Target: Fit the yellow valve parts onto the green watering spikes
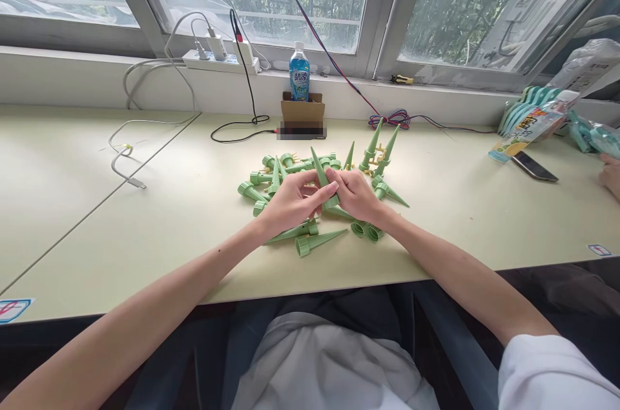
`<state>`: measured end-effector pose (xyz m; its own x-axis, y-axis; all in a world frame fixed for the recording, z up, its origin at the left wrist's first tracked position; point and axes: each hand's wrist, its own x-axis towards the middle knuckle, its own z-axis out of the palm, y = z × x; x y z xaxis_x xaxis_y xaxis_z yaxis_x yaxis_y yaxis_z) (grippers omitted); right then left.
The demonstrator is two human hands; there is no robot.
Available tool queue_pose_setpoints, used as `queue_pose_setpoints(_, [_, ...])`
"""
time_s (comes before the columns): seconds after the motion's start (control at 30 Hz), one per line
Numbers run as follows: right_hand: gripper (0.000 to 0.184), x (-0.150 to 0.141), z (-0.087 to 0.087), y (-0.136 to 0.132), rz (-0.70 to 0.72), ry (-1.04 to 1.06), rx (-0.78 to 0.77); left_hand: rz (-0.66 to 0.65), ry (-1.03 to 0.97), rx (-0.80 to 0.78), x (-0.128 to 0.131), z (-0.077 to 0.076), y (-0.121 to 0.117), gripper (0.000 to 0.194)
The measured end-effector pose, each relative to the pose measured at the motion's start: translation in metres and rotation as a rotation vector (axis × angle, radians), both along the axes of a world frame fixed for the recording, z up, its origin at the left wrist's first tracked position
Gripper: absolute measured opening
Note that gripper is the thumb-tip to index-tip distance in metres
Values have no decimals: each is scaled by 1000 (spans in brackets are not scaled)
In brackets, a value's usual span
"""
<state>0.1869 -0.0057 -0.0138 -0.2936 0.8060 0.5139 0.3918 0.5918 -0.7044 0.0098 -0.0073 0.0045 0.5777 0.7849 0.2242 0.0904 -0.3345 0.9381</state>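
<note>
A green plastic watering spike (pixel 319 166) is held between my two hands above the table, tilted with its point up and away from me. My left hand (pixel 290 202) closes round its capped lower part, thumb lying across it. From the other side my right hand (pixel 358 194) presses its fingers against the same spike; what its fingertips touch is partly hidden. Several more green spikes lie around and under my hands. One loose spike (pixel 320 241) lies nearest me, its open cap facing left. Two spikes (pixel 379 148) with yellowish fittings stand up behind my right hand.
A blue-labelled bottle (pixel 299 74) stands in a small cardboard box (pixel 303 114) by the window. A power strip (pixel 217 61) and cables are at back left. At right lie a phone (pixel 535 166), a drink pouch (pixel 527 132) and another person's hand (pixel 610 172).
</note>
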Motion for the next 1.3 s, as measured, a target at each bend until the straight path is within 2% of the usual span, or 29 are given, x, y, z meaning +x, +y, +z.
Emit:
queue_pose_setpoints(0.73, [59,1,0,-1,11,-45,-35,10,9,-31,3,5,-1,36])
queue_pose_setpoints(1.3, [56,1,0,-1,24,-71,-34,-12,10,-39,2,3,1,38])
